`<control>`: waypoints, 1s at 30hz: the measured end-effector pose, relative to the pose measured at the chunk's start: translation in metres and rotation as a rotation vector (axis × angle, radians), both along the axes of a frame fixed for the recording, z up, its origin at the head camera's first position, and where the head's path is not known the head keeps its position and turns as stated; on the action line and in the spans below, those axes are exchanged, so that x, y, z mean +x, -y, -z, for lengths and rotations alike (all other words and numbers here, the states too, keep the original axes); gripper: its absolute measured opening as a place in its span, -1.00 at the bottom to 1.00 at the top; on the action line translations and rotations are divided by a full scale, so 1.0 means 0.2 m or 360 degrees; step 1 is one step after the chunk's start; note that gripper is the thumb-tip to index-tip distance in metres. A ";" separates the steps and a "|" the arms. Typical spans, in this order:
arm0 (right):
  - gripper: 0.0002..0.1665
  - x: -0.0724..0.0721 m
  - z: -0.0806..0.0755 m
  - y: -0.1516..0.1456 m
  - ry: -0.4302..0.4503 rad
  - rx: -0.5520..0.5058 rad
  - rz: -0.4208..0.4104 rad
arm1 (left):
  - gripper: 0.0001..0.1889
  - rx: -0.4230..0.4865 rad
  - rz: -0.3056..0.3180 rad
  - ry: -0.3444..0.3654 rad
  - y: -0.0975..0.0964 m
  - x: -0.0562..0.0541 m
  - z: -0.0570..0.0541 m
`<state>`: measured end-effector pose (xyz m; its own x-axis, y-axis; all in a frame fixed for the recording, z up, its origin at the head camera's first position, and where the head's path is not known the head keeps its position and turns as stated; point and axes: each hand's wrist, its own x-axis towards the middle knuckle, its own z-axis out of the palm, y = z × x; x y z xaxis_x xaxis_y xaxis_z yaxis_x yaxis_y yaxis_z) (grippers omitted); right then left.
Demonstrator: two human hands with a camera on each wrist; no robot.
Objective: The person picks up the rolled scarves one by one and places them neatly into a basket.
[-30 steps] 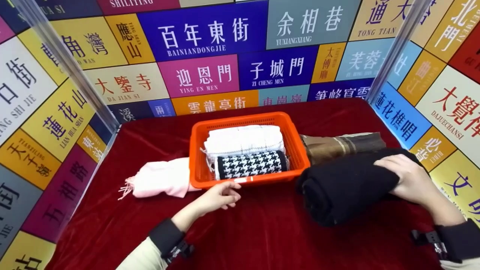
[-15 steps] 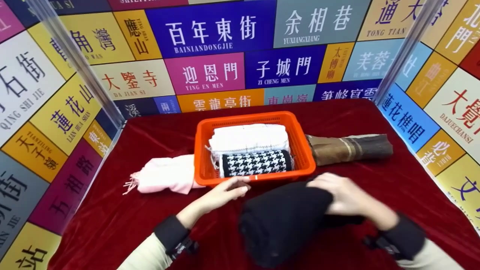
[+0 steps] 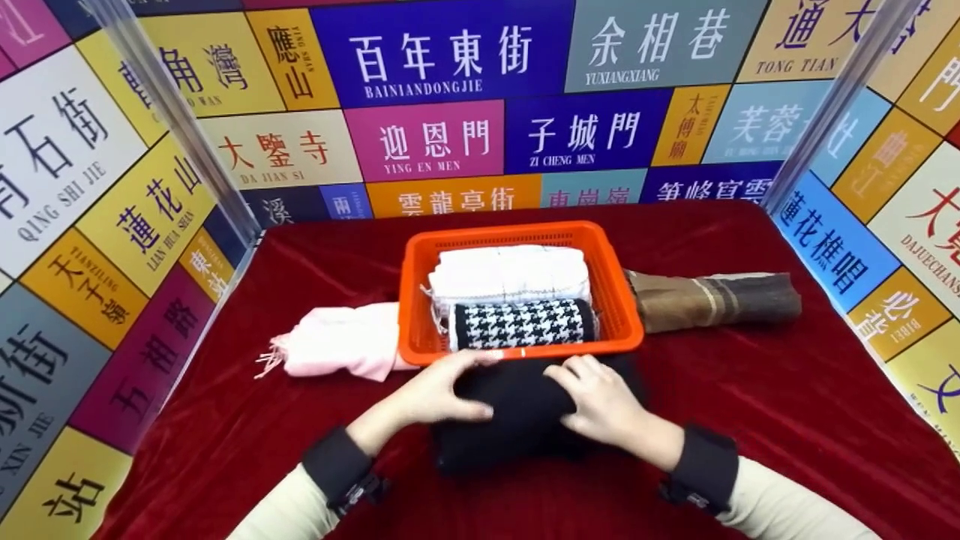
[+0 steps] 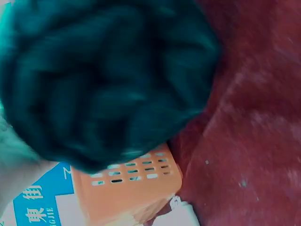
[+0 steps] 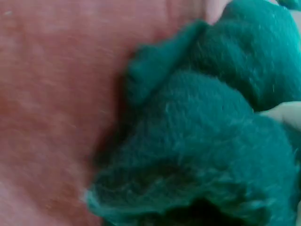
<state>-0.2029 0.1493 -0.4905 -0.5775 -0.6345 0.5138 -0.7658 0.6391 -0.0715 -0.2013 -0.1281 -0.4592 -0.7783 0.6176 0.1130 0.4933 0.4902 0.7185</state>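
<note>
A thick rolled black scarf lies in front of the orange basket, close against its near side. My left hand curves over the roll's left end, thumb on the near side and fingertips up by the basket rim. With bent fingers my right hand grips the roll's right part from above. In the left wrist view the scarf's round folded end fills the upper left. Loose, fuzzy folds of the scarf show greenish in the right wrist view. Inside the basket sit a white rolled scarf and a black-and-white houndstooth roll.
To the basket's left is a pink fringed scarf, partly hidden by the basket. A brown striped rolled cloth extends from the right side. Dark red velvet covers the table, and panels with street names stand around it.
My right hand has carried the black scarf from the right side to the front of the basket. My left hand, earlier beside the near rim, now curves over the scarf's left end.
</note>
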 end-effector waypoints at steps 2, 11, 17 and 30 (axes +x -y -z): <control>-0.17 0.00 0.04 0.00 -0.0087 0.0057 -0.0015 | -0.24 -0.0256 -0.0004 -0.0175 0.01 0.01 0.01; 0.00 -0.03 0.14 -0.12 -0.0134 0.0252 -0.0165 | -0.01 -0.0515 -0.0283 -0.0085 0.09 0.05 0.15; -0.11 -0.06 0.14 -0.31 0.0340 0.0114 -0.0334 | 0.11 0.0017 -0.0305 0.0232 0.16 0.03 0.28; 0.06 -0.06 0.11 -0.47 0.2246 -0.1059 0.0255 | 0.31 0.0242 -0.0338 0.0857 0.21 0.10 0.30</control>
